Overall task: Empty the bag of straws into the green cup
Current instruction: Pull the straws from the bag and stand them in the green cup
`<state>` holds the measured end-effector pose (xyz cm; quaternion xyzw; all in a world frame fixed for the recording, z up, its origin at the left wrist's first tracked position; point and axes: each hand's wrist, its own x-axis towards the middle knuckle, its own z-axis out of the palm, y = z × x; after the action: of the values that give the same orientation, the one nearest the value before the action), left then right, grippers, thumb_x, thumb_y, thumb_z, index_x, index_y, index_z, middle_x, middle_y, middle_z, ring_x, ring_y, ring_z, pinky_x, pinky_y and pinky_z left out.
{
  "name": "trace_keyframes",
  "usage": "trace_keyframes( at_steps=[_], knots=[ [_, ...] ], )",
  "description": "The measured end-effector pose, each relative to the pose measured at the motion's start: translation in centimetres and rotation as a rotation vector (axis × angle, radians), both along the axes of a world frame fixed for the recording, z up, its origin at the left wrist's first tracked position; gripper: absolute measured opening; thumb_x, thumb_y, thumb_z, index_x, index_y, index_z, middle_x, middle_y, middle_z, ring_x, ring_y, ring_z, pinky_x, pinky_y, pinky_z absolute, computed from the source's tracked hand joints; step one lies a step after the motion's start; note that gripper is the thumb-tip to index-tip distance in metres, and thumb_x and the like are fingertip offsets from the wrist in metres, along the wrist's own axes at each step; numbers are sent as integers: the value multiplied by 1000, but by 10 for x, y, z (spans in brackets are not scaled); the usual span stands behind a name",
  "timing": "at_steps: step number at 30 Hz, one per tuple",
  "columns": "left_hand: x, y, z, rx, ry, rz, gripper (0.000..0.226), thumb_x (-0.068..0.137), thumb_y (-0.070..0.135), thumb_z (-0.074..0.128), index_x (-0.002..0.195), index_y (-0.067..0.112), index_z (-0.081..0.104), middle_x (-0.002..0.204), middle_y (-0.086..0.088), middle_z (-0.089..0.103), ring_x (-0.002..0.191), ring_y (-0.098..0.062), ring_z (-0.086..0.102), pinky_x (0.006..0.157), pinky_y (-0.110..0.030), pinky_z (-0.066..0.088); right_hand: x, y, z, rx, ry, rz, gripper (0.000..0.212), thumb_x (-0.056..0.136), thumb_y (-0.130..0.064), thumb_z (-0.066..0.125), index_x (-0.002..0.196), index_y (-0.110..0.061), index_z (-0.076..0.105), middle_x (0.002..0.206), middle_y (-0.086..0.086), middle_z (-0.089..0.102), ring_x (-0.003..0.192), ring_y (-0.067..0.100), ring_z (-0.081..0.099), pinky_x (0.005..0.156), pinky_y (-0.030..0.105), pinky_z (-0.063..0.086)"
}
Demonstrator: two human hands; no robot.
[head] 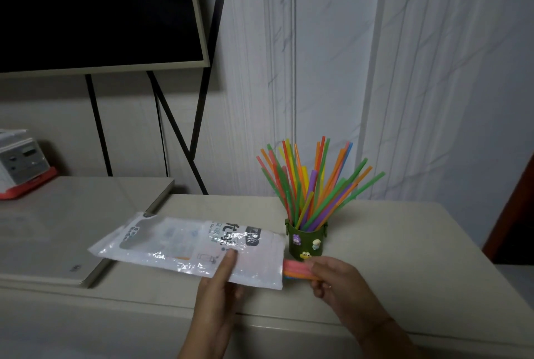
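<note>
A clear plastic straw bag (185,246) with printed text is held level above the beige counter. My left hand (221,286) pinches its lower edge, thumb on top. My right hand (332,277) grips a small bunch of pink and orange straws (294,269) that sticks out of the bag's open right end. Just behind stands the dark green cup (307,244) with small cartoon charms, holding several coloured straws (313,182) fanned upward.
The beige counter (404,257) runs to a front edge near me. A flat beige slab (57,231) lies at the left, with a white and red device (20,162) behind it. A dark screen (95,8) on black legs stands at the back left.
</note>
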<state>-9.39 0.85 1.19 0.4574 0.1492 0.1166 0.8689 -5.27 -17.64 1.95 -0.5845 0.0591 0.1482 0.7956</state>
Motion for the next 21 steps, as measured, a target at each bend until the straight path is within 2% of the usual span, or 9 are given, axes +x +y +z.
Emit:
trace_keyframes(
  at_steps=[2, 6, 10, 16, 18, 21],
  knots=[
    [-1, 1, -1, -59, 9, 40, 27, 90, 18, 59, 116, 18, 64, 99, -1, 72, 69, -9, 69, 47, -20, 50, 2, -8, 3, -56, -56, 7, 14, 87, 6, 51, 85, 5, 65, 60, 11, 52, 47, 12, 45, 40, 18, 37],
    [-1, -1, -6, -79, 42, 102, 27, 90, 13, 58, 116, 16, 63, 92, 1, 73, 59, -6, 67, 37, -17, 44, 4, -11, 5, -71, -113, 8, 15, 87, 5, 51, 82, 3, 65, 61, 11, 50, 44, 12, 44, 38, 19, 36],
    [1, -7, -7, -128, 49, 133, 30, 90, 8, 57, 120, 11, 60, 86, -1, 72, 46, -6, 60, 36, -16, 43, 2, -1, 4, 137, -53, -31, 17, 90, -8, 52, 87, 5, 63, 56, 6, 49, 43, 10, 45, 39, 20, 37],
    [2, -11, -7, -172, 19, 180, 35, 91, 8, 56, 126, 10, 57, 90, 0, 73, 50, -4, 61, 39, -14, 45, -4, 13, 6, 434, 35, -75, 15, 91, -10, 50, 83, -6, 62, 62, 4, 62, 51, 13, 53, 47, 20, 48],
    [2, -12, -7, -185, 28, 190, 38, 91, 10, 57, 129, 10, 56, 93, -1, 71, 49, -4, 61, 39, -14, 45, -5, 17, 3, 419, 6, -70, 13, 90, -4, 50, 88, -3, 63, 66, 5, 59, 53, 11, 53, 48, 19, 48],
    [2, -16, -6, -219, 42, 171, 38, 91, 10, 58, 128, 13, 56, 99, -5, 71, 52, -5, 64, 41, -16, 48, -5, 21, -1, 308, -77, -115, 16, 87, 8, 51, 80, -3, 61, 60, 6, 52, 50, 9, 48, 47, 17, 43]
  ],
)
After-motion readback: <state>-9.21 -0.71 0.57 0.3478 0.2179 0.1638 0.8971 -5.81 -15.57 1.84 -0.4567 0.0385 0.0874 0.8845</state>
